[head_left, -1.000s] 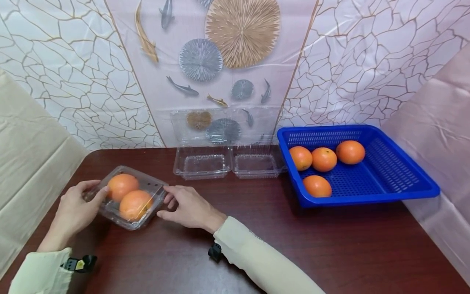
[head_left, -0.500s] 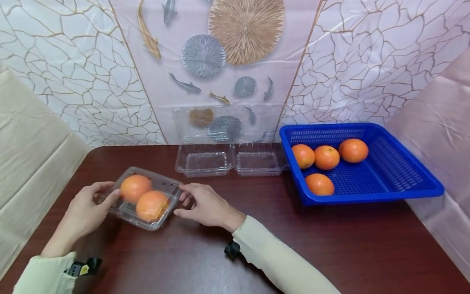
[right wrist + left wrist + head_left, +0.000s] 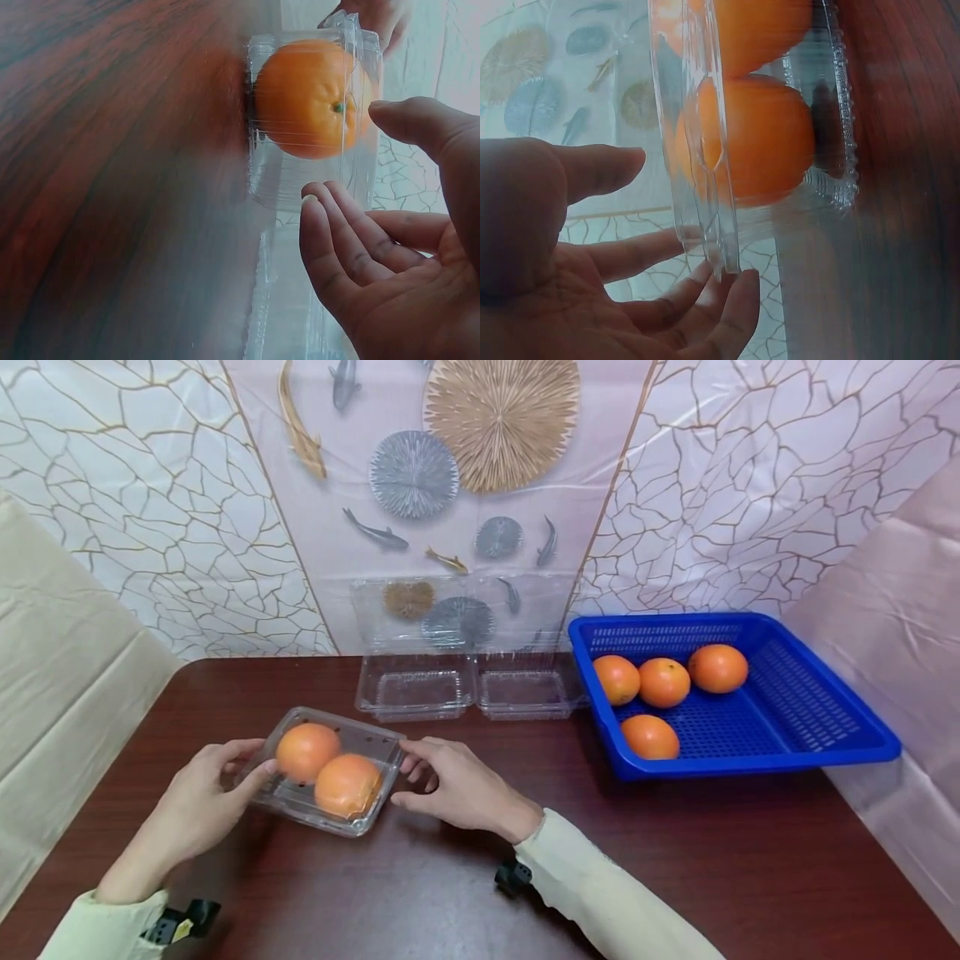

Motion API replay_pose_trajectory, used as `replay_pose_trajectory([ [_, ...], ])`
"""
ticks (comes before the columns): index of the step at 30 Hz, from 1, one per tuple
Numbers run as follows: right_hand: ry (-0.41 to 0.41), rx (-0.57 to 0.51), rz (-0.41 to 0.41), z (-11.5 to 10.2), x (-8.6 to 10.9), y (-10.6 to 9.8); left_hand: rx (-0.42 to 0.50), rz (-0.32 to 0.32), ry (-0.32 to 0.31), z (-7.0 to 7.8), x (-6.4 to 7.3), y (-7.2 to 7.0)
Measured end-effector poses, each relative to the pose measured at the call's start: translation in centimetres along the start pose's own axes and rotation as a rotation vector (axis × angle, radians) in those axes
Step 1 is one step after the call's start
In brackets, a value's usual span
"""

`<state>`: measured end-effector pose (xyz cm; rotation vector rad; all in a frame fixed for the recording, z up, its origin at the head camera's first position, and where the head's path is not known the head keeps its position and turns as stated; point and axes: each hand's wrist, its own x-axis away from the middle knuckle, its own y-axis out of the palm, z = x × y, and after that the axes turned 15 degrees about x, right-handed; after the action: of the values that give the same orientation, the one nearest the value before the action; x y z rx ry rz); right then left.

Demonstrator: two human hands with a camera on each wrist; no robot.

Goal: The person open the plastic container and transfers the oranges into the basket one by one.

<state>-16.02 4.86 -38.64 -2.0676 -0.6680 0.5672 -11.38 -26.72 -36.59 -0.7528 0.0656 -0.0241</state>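
Observation:
A clear plastic clamshell container (image 3: pixel 296 810), lid closed over two oranges (image 3: pixel 348 785), lies low over the dark table between both hands. My left hand (image 3: pixel 198 802) holds its left end, thumb over the lid and fingers at the rim; in the left wrist view the fingers (image 3: pixel 739 307) curl at the rim's edge. At the right end, my right hand (image 3: pixel 465 789) holds the container with its index finger at the far corner and the thumb near the front edge. The right wrist view has an orange (image 3: pixel 307 101) inside the container, its stem end facing that hand.
Two open clear clamshells (image 3: pixel 420 689) stand side by side at the table's back edge, lids raised against the patterned wall cover. A blue plastic basket (image 3: pixel 825 693) at the right holds several oranges (image 3: pixel 663 683). Beige cloth (image 3: pixel 60 718) borders the left side.
Both hands have moved the container with its two oranges rightward across the table, from the left side toward the middle. The basket and the open clamshells stay in place.

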Motion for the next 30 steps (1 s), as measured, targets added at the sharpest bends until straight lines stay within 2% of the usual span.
replay_pose_trajectory([
  [12, 0.003, 0.017, 0.026, 0.9, 1.9, -1.2, 0.076, -0.033, 0.044, 1.7, 0.7, 1.0],
  [19, 0.047, 0.019, 0.009, 1.5, 3.2, -2.1, 0.076, -0.019, 0.075, 2.6, 1.0, 2.1],
  [30, 0.112, 0.03, 0.017, 2.6, 5.2, -2.9, 0.128, -0.047, 0.099, 4.0, 1.1, 3.9],
])
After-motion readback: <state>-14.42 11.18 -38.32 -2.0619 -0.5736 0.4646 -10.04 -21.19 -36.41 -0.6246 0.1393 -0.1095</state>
